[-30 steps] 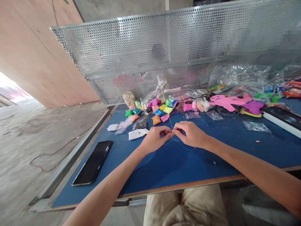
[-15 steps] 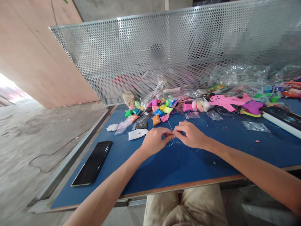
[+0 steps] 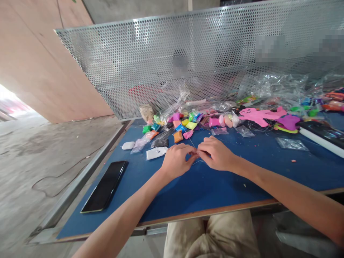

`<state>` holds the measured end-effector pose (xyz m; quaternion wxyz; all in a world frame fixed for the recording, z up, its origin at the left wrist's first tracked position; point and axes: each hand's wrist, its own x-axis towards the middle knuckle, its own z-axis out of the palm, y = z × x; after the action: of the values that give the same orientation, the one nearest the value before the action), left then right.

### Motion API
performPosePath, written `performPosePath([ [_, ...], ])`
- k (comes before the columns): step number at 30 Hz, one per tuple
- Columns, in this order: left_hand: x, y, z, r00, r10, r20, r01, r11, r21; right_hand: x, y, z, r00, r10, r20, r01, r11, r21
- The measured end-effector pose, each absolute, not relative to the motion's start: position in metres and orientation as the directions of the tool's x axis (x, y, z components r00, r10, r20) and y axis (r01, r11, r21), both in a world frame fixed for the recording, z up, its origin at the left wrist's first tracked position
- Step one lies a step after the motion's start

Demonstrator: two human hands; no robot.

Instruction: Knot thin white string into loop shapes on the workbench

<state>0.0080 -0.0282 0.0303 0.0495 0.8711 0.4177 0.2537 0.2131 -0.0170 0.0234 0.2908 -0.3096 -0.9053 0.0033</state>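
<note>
Over the middle of the blue tabletop (image 3: 172,200), my left hand (image 3: 177,160) and my right hand (image 3: 215,153) meet at the fingertips, both pinched. A thin pale thread (image 3: 191,141) runs between them and stretches up toward the clay packets. Its loose part lies faintly on the blue surface under my fingers. How the thread is looped at the fingertips is too small to make out. Beside my left hand lies a white packet (image 3: 156,153). An orange clay packet (image 3: 177,137) and a pink one (image 3: 187,134) sit just beyond my hands.
A black phone (image 3: 105,186) lies at the left, with a white case (image 3: 128,145) beyond it. Several colourful clay packets and clear wrappers line the back, with a pink figure (image 3: 262,114) among them. A perforated metal panel (image 3: 161,53) rises behind. At right is a black-and-white device (image 3: 322,138).
My hands stay pinched together and have shifted very slightly. The loose thread beneath them shows less than before, and its wide loop on the right is no longer visible.
</note>
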Motion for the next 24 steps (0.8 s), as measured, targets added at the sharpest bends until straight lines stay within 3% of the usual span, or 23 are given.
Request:
performPosePath([
  [11, 0.012, -0.033, 0.031, 0.579, 0.655, 0.485, 0.742, -0.67, 0.02, 0.208, -0.019, 0.02, -0.576, 0.617, 0.537, 0.621, 0.757, -0.204],
  [14, 0.011, -0.031, 0.03, 0.565, 0.666, 0.487, 0.754, -0.657, 0.024, 0.208, -0.019, 0.018, -0.58, 0.622, 0.527, 0.615, 0.758, -0.218],
  [16, 0.009, -0.027, 0.031, 0.535, 0.694, 0.482, 0.745, -0.657, 0.12, 0.207, -0.019, 0.017, -0.589, 0.619, 0.519, 0.607, 0.763, -0.222],
  [19, 0.005, -0.022, 0.033, 0.51, 0.751, 0.419, 0.655, -0.655, 0.376, 0.209, -0.018, 0.019, -0.579, 0.633, 0.514, 0.593, 0.76, -0.267],
  [22, 0.003, -0.018, 0.034, 0.524, 0.794, 0.31, 0.459, -0.569, 0.682, 0.214, -0.017, 0.023, -0.531, 0.683, 0.502, 0.579, 0.725, -0.373],
  [24, 0.002, -0.016, 0.033, 0.527, 0.814, 0.244, 0.332, -0.461, 0.823, 0.218, -0.015, 0.025, -0.492, 0.732, 0.472, 0.558, 0.681, -0.474],
])
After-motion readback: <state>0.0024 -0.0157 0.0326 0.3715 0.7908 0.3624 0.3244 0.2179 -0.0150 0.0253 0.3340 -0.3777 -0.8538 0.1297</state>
